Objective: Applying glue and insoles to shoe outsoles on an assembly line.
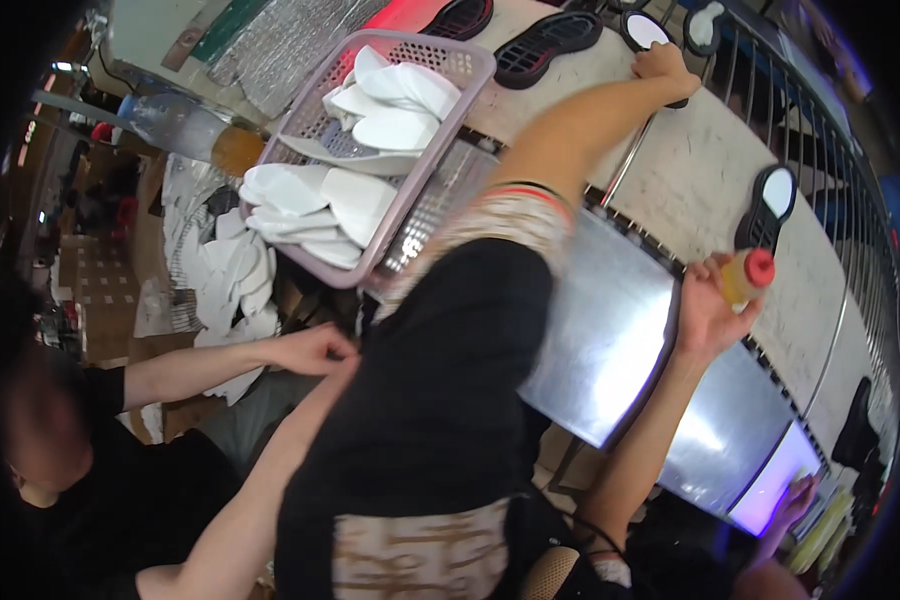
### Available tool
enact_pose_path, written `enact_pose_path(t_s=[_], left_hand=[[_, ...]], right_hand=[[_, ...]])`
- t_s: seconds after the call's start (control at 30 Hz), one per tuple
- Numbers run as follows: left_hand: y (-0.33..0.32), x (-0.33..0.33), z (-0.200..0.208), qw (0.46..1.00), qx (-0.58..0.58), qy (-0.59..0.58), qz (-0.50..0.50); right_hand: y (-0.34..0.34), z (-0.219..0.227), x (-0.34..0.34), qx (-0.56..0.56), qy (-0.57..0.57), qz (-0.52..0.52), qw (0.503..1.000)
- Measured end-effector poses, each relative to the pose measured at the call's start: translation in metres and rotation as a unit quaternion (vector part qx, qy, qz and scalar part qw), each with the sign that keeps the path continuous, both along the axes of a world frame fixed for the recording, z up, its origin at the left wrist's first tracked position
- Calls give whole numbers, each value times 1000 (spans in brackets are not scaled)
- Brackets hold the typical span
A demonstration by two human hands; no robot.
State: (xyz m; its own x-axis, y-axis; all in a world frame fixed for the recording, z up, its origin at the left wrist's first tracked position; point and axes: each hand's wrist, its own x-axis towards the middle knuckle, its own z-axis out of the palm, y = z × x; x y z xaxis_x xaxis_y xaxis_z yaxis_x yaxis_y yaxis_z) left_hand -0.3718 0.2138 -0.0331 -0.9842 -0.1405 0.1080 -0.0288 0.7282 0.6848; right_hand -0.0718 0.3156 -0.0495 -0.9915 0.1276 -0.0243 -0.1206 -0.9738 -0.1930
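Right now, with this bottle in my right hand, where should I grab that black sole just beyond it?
Take the black sole by its near dark end, pinching across its width, coming from your side of the counter. It lies flat with that end toward your right hand, whose grip the orange bottle fills, so probably free it first.

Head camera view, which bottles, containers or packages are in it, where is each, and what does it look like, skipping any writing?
Squeeze bottle: in the right hand, small, yellow-orange with a red cap.
Basket: top centre on the bench, pinkish perforated plastic, rectangular, holding white insoles.
Large plastic bottle: upper left, lying on its side, clear with an amber end.
No screens or signs can be made out.
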Motion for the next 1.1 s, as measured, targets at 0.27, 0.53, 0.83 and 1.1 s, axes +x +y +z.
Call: enact_pose_path(t_s=[0.27, 0.53, 0.83, 1.1], left_hand=[[81, 24, -66, 976, -128, 152, -84], [39, -10, -78, 964, -60, 222, -133], [8, 66, -78, 959, -3, 103, -263], [-108, 14, 23, 921, -329, 70, -199]], right_hand=[[16, -4, 0, 7, 3, 4, 1000], [2, -6, -5, 7, 10, 40, 999], [-1, -4, -5, 32, -8, 13, 999], [24, -4, 10, 8, -15, 2, 1000]])
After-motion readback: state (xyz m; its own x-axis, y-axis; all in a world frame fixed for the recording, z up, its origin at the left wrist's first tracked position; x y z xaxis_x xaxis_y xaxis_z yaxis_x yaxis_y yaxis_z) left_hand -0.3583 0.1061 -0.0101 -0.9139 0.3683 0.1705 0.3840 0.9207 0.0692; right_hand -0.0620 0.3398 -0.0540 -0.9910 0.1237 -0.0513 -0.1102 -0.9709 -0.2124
